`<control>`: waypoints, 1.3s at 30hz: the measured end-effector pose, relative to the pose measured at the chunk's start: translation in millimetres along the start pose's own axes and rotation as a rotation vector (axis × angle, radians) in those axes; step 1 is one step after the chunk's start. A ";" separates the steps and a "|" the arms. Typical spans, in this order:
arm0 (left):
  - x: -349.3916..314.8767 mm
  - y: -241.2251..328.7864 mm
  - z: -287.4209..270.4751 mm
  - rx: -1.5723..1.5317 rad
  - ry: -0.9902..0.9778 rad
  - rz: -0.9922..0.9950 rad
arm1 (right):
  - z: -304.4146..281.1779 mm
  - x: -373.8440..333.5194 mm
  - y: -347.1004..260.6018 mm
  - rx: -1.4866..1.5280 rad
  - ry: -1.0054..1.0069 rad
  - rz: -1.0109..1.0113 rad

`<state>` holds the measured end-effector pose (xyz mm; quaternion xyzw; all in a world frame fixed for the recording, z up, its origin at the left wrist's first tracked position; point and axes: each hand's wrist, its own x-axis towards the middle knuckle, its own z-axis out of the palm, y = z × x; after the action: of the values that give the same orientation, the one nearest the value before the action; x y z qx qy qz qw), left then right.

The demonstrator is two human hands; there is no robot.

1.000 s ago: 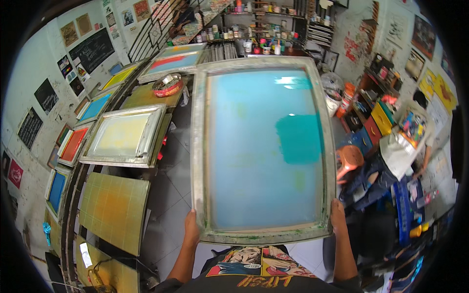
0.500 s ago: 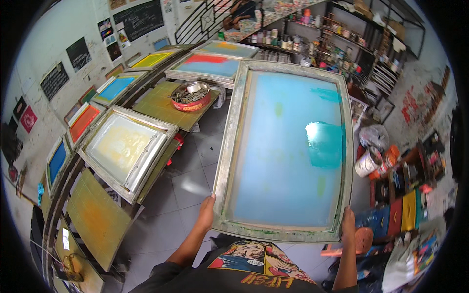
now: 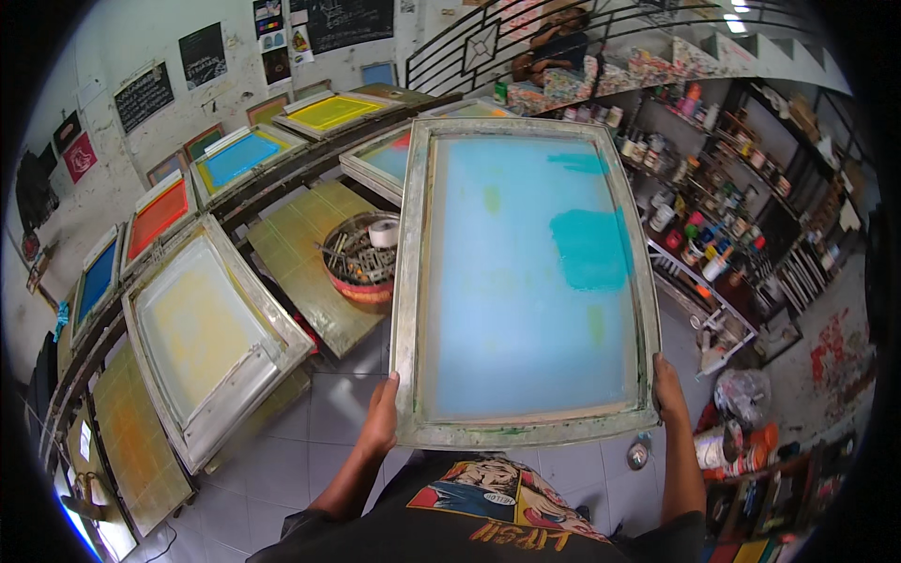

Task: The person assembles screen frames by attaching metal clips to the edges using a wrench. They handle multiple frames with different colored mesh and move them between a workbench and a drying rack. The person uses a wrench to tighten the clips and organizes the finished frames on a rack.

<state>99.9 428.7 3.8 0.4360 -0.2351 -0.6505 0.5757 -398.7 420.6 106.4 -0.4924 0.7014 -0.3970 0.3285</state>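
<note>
A large silkscreen (image 3: pixel 516 310) is held up in front of me by both hands. It has a worn wooden-looking frame and pale blue mesh. Teal patches (image 3: pixel 591 249) mark the mesh at its right side, with faint yellow-green spots elsewhere. My left hand (image 3: pixel 379 413) grips the frame's lower left edge. Around the lower right edge, my right hand (image 3: pixel 667 387) is closed, its fingers partly hidden by the frame. Part of a round tub (image 3: pixel 361 292) of clips, with a roll of tape on top, is covered by the screen's left side.
To my left, a pale yellow-stained screen (image 3: pixel 202 324) tilts over the long printing bench, near bare olive boards (image 3: pixel 141 427). Red, blue and yellow screens line the bench's far side. Shelves (image 3: pixel 713 216) of paint pots stand right. A person (image 3: pixel 558 47) sits on the stairs.
The view has shifted, so the stairs and shelves appear farther right. The tub and the yellow-stained screen look closer. Both hands keep hold of the silkscreen, which sits slightly further left in view.
</note>
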 end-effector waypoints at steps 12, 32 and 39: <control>214.6 18.7 154.6 -0.051 0.344 0.107 | 57.3 458.3 -47.2 0.019 -0.463 -0.083; 406.9 29.2 256.3 -0.043 0.772 0.224 | 224.3 787.8 -145.0 -0.087 -0.968 -0.043; 416.2 40.6 271.9 -0.025 0.848 0.238 | 239.8 793.4 -141.7 -0.118 -0.952 -0.056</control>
<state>-88.0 -30.9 51.6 0.6275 -0.0187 -0.3458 0.6973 -370.8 -418.7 63.3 -0.6560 0.4808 -0.0956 0.5738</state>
